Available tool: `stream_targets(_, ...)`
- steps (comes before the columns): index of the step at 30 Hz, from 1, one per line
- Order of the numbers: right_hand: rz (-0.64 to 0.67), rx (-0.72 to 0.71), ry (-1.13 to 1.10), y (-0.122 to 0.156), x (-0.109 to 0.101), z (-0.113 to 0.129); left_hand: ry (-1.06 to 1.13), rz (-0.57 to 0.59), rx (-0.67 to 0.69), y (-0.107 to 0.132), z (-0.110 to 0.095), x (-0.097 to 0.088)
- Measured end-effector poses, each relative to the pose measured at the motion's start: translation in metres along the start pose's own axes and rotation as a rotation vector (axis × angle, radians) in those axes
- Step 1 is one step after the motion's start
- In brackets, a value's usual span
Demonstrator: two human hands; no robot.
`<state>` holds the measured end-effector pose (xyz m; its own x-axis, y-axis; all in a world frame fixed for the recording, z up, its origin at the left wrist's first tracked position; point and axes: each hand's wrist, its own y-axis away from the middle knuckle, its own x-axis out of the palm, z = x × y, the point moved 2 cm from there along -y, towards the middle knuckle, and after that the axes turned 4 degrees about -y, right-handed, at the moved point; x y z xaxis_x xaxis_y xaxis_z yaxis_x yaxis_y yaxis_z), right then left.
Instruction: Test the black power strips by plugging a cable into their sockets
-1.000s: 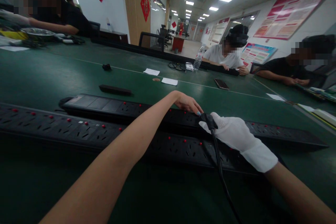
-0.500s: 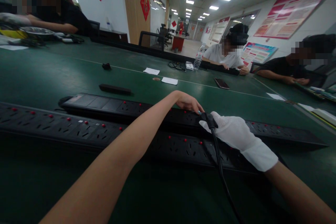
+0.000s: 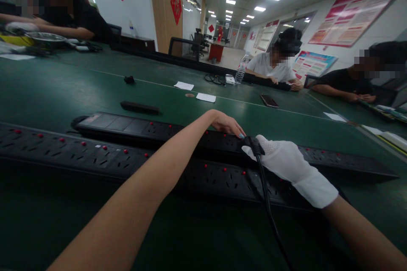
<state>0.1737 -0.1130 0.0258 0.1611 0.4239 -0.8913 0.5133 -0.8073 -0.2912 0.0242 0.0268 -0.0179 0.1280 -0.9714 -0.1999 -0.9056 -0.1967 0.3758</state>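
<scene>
Two long black power strips lie side by side across the table, with red indicator dots along their sockets. My right hand, in a white glove, is closed around a black plug over the far power strip. The plug's black cord runs down across the near power strip toward me. My bare left hand rests over the far strip with its fingers stretched toward the plug. Its fingertips are close beside the plug; whether they touch it I cannot tell. The plug's pins are hidden.
A black bar and a small black piece lie beyond the strips. Paper slips, a phone and a water bottle are farther back. Several people sit around the green table.
My left fingers have shifted very slightly at the plug, while my right hand keeps its hold. At the far left, a co-worker's gloved hand has moved to the right.
</scene>
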Motion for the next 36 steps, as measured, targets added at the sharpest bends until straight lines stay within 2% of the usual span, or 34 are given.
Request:
stream_targets(13, 0.005, -0.001, -0.003, 0.0003, 0.0029, -0.0021, 0.016, 0.02, 0.044, -0.004, 0.0079, -0.0028)
stream_targets(24, 0.023, -0.003, -0.001, 0.0003, 0.0028, -0.001, 0.048, 0.01, -0.025, -0.0064, 0.0077, -0.0033)
stream_targets(30, 0.018, -0.017, -0.003, 0.0005, 0.0023, -0.0019, 0.013, 0.024, 0.051, -0.0076, 0.0064, -0.0036)
stream_targets(36, -0.012, -0.002, 0.014, 0.0014, -0.0013, -0.0002, 0.039, -0.044, 0.034, -0.0055, 0.0079, -0.0002)
